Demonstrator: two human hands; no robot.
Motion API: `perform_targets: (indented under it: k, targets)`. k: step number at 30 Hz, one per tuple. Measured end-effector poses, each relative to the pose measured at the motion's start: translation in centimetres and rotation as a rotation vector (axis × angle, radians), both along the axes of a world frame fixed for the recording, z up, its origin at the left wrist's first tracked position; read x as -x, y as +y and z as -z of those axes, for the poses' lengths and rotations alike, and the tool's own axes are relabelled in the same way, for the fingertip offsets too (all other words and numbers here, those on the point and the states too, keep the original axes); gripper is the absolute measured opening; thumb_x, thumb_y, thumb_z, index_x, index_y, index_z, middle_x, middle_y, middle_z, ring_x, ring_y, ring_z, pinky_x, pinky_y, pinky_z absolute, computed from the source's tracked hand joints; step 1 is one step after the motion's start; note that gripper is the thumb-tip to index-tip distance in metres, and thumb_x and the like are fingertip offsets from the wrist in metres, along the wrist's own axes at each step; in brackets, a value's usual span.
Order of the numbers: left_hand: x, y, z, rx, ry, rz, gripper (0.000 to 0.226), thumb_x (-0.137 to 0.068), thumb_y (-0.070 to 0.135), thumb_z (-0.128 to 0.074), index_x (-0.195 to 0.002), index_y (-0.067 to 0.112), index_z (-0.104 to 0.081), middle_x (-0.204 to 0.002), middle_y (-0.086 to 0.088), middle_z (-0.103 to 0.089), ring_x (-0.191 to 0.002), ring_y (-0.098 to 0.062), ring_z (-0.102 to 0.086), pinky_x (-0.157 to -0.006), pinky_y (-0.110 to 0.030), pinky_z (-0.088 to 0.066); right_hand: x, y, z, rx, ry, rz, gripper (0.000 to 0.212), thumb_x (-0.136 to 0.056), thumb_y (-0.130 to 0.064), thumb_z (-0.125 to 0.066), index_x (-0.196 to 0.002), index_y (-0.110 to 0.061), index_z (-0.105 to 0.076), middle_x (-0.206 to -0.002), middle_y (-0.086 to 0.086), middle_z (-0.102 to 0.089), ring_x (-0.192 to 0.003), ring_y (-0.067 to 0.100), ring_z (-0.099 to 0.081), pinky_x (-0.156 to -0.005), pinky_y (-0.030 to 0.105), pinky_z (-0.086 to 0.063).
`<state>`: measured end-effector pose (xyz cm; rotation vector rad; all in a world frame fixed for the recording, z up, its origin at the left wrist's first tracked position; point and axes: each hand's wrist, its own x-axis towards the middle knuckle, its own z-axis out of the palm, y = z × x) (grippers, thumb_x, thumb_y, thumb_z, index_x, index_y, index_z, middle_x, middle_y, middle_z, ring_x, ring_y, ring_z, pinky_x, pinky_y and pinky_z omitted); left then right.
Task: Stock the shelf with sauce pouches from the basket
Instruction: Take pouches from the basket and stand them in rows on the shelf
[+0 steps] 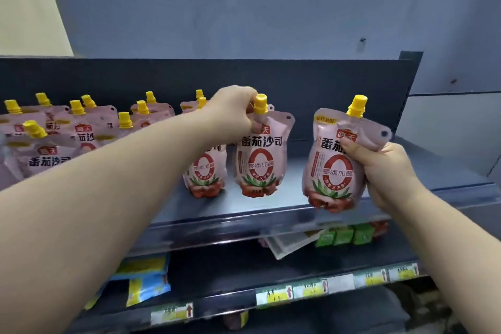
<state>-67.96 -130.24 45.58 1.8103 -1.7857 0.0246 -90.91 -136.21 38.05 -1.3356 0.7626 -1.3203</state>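
Left grip point(235, 111) pinches the neck of a pouch point(260, 163) standing on the shelf point(294, 182); right grip point(385, 171) clasps a second pouch point(332, 168)

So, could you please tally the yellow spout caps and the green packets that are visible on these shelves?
Yellow spout caps: 12
Green packets: 3
Total: 15

head cam | wide-angle | faces forward, slightly down | close before shelf point(294, 173)
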Motion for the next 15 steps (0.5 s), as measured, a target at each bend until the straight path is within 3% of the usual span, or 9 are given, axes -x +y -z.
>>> perform_targets:
  k: [4,8,13,15]
  targets:
    - [0.1,-3.6,0.3,-0.1,-0.065,-0.102,0.01,-0.084,0.01,-0.063,-0.089,0.012,-0.055,-0.089,-0.004,-0.059,-0.081,-0.02,-0.058,-0.059,-0.028,-0.049,-0.1,-5.4,-1.0,0.024,-0.012,-0.087,0.009,-0.085,-0.015,-0.064,-0.092,-0.012,-0.068,-0.089,0.004,-0.075,-0.08,0.022,-0.073,-0.061,0.032,-0.059]
    - [0.3,-6.3,2.0,-0.226,-0.109,-0.194,0.018,-0.084,0.002,-0.056,-0.079,0.017,-0.048,-0.077,0.006,-0.05,-0.07,-0.01,-0.05,-0.049,-0.021,-0.036,-0.1,-9.9,-1.1,0.07,0.047,-0.161,0.007,-0.086,-0.018,-0.063,-0.09,-0.017,-0.068,-0.086,0.0,-0.076,-0.079,0.022,-0.073,-0.065,0.038,-0.059]
    - [0.6,-7.5,1.9,-0.26,-0.085,-0.224,0.024,-0.083,0.002,-0.061,-0.077,0.021,-0.048,-0.079,0.007,-0.052,-0.073,-0.008,-0.051,-0.053,-0.021,-0.037,-0.7,-13.8,-0.4,0.045,0.059,-0.232,0.007,-0.086,-0.017,-0.063,-0.091,-0.015,-0.068,-0.084,0.001,-0.076,-0.077,0.022,-0.073,-0.066,0.039,-0.058]
    - [0.8,-7.8,1.7,-0.284,-0.086,-0.231,0.018,-0.083,0.004,-0.064,-0.085,0.018,-0.053,-0.08,0.007,-0.054,-0.074,-0.009,-0.051,-0.054,-0.021,-0.038,-1.0,-15.0,-0.2,0.033,0.049,-0.258,0.005,-0.085,-0.015,-0.064,-0.088,-0.014,-0.068,-0.079,0.001,-0.076,-0.073,0.022,-0.073,-0.063,0.038,-0.059]
